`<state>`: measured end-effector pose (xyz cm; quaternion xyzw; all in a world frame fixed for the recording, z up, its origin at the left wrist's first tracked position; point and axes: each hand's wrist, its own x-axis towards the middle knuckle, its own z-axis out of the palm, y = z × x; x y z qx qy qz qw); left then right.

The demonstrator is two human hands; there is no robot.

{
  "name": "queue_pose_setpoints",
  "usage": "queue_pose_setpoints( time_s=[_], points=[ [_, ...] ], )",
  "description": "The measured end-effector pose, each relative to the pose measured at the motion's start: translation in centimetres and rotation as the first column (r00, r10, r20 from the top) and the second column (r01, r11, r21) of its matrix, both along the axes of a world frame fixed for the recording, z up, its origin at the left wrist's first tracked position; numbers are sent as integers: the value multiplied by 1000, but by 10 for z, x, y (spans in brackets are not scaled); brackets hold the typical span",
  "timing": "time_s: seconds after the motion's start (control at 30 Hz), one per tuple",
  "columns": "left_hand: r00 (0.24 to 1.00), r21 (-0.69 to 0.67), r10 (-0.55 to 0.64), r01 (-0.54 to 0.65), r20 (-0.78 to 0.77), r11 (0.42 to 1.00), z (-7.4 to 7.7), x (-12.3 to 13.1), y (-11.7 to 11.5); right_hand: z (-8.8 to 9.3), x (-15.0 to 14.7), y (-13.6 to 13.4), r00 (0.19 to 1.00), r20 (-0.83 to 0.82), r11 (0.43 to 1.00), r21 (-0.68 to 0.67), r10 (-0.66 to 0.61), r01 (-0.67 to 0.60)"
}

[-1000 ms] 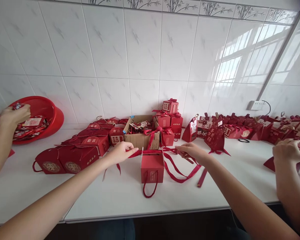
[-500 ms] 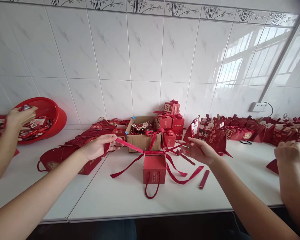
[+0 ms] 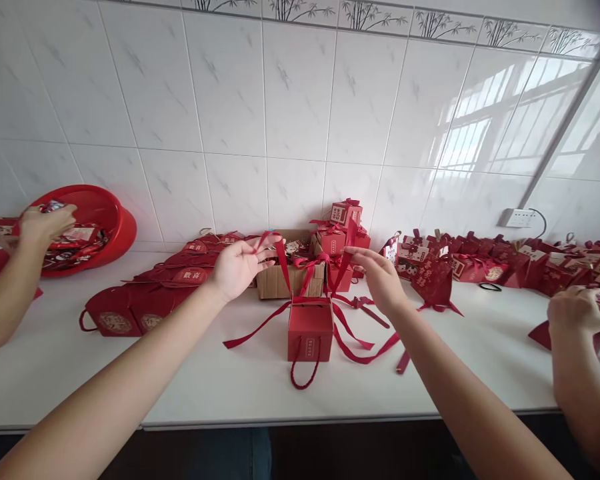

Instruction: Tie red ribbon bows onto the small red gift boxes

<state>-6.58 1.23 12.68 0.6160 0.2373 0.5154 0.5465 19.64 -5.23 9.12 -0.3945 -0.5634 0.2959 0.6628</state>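
A small red gift box [image 3: 310, 327] stands on the white table in front of me, its dark red rope handle hanging down toward the near edge. Red ribbon [image 3: 282, 261] rises from the top of the box in two raised ends. My left hand [image 3: 240, 263] pinches one end above and left of the box. The other end is pinched by my right hand [image 3: 374, 267], above and to the right. Further ribbon tails lie spread on the table at both sides of the box.
Behind the box is a cardboard carton [image 3: 275, 283], with tied red boxes [image 3: 345, 213] stacked beside it. Red bags [image 3: 113, 310] line the left; more stand right. A red basin [image 3: 125, 227] holds packets under another person's hand [image 3: 45, 223]. Another hand [image 3: 583, 310] works at right.
My hands have come up and closer together over the box. The ribbon ends, pulled out sideways before, now stand steeply upward. The view has shifted slightly.
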Motion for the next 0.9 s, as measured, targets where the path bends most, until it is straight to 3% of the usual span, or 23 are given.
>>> queue_pose_setpoints(
  time_s=[0.13,0.3,0.43,0.67,0.9],
  points=[
    [988,131,151,-145,-30,981,-2,14,-3,3,-13,2,983,157,993,91,-91,77],
    [955,282,293,-294,48,913,-4,26,-3,6,-18,6,986,102,983,145,-129,113],
    [941,254,334,-334,43,908,-6,29,-5,9,-19,3,993,21,989,100,-115,112],
    [949,222,314,-305,-10,926,-14,33,-8,13,-12,-2,988,-118,993,43,-102,108],
    [928,171,354,-370,118,913,-15,43,-7,22,-13,1,983,-122,991,2,-135,136]
  ],
)
